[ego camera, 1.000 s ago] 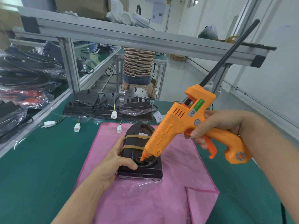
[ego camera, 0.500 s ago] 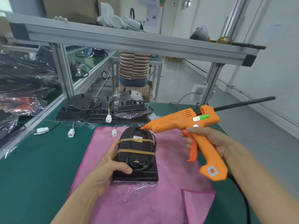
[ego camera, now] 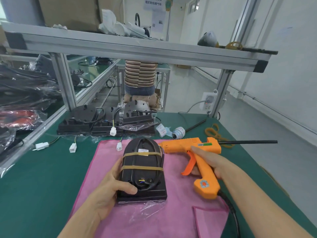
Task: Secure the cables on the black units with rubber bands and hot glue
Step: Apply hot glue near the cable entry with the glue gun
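A black unit (ego camera: pixel 143 162) lies on a pink cloth (ego camera: pixel 173 219), its cable coiled on top under two tan rubber bands (ego camera: pixel 142 168). My left hand (ego camera: pixel 109 191) grips the unit's left side, thumb resting by the wire exit at its near end. My right hand (ego camera: pixel 208 164) holds an orange hot glue gun (ego camera: pixel 193 146) held level just right of the unit, nozzle pointing left at the unit's far right edge. A black glue stick (ego camera: pixel 248 142) sticks out of the gun's back.
Several more black units (ego camera: pixel 106 122) with white connectors stand at the back of the green table (ego camera: pixel 37 186). Label rolls (ego camera: pixel 178 132) and loose rubber bands (ego camera: pixel 214 132) lie at the back right. An aluminium shelf frame (ego camera: pixel 137 50) crosses overhead. A person in a striped shirt stands beyond it.
The glue gun lifted its nozzle off the unit's near end, swung level and settled lower beside the unit's far right edge. My left hand kept its hold.
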Available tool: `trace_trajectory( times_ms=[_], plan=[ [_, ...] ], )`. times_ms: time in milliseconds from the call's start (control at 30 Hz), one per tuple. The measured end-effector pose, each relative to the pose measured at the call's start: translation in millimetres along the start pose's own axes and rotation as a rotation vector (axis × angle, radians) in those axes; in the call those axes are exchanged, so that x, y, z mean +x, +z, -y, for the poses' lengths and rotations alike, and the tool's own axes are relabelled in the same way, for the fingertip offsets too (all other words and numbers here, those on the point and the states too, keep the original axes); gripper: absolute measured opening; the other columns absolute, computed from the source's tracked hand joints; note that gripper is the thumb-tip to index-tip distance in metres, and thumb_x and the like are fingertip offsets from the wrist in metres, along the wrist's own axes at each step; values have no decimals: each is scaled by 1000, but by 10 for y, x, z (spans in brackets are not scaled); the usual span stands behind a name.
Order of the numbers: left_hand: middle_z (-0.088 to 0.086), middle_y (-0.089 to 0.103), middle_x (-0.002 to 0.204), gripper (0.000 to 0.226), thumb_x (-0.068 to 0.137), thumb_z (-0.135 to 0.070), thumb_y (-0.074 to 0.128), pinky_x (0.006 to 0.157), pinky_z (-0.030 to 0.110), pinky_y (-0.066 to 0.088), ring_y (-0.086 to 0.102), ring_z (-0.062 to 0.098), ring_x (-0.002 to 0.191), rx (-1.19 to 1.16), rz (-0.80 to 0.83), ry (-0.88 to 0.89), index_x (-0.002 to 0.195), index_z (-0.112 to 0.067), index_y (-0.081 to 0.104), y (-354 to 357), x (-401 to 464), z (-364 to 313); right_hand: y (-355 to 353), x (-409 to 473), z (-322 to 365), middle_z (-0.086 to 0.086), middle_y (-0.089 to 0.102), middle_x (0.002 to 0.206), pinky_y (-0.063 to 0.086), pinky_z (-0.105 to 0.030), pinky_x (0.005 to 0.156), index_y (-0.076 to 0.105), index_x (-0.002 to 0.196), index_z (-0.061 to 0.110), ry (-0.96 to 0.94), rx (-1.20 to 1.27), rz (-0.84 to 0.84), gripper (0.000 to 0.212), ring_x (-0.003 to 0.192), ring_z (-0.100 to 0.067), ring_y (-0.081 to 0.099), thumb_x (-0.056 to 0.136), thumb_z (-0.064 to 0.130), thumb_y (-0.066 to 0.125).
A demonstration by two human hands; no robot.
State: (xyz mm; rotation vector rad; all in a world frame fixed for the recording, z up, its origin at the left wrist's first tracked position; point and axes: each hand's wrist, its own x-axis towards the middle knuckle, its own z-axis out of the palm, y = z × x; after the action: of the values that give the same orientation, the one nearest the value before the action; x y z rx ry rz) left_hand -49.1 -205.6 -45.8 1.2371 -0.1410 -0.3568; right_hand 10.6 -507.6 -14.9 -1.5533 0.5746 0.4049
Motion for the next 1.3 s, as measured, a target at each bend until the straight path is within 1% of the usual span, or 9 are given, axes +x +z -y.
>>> trace_trajectory(
  times_ms=[100,233,433,500,667,800,933,1100,1300],
  plan=[
    [14,72,107,90,36,11,64,60,26,57,71,26,85,-2,7,-25,117,-28,65,-13,-6,3,21,-27,-25,-14,69,64,57,-32,56,66,78,0,-72,-391,-155,59,53,-23,66,93,55,51],
    [17,71,111,86,40,8,64,58,26,56,71,27,85,-39,-3,-35,120,-23,64,10,2,-8,54,-40,-56,-9,57,133,44,-37,99,60,124,17,-193,-990,-395,57,120,-29,54,93,60,42],
    [0,75,99,77,42,10,64,52,26,55,73,19,77,-138,-88,1,111,-24,63,89,-22,-19,408,-376,-10,-2,62,115,38,-31,69,64,109,20,-380,-1489,-686,47,106,-24,60,95,56,38],
    [-5,75,95,81,41,11,62,51,26,55,73,17,75,-150,-129,33,112,-28,62,100,-45,-19,627,-479,-43,-2,62,112,37,-33,68,61,109,21,-593,-1379,-642,46,102,-23,60,95,58,37],
    [0,75,99,91,38,15,63,51,30,56,73,21,75,-199,-194,111,118,-29,61,92,-113,-98,1179,-526,-192,3,49,135,41,-32,94,31,139,26,-785,-873,-56,58,124,-18,48,93,60,39],
    [-6,75,94,87,46,14,57,48,30,55,72,21,67,-274,-263,158,122,-30,57,20,-157,-150,1381,-488,-165,29,47,126,34,-5,95,20,140,45,-781,-589,138,50,115,13,46,97,48,46],
    [-4,75,94,94,34,20,59,44,29,53,71,19,62,-315,-360,179,116,-24,54,-57,-196,-158,1571,-513,-122,24,45,136,35,-26,109,-1,152,38,-700,-444,243,73,123,2,47,98,43,48],
    [3,74,91,84,41,12,62,45,32,53,70,23,60,-347,-453,222,116,-23,52,-244,-278,-320,1805,-569,-38,40,53,118,40,-16,101,28,136,54,-702,-325,349,45,111,14,51,100,34,47],
    [7,73,91,87,40,12,63,46,36,54,69,25,61,-350,-608,304,119,-22,51,-556,-452,-574,2364,-600,132,9,45,147,32,-41,114,29,148,36,-687,-359,404,54,135,-12,41,98,44,47]
  ],
)
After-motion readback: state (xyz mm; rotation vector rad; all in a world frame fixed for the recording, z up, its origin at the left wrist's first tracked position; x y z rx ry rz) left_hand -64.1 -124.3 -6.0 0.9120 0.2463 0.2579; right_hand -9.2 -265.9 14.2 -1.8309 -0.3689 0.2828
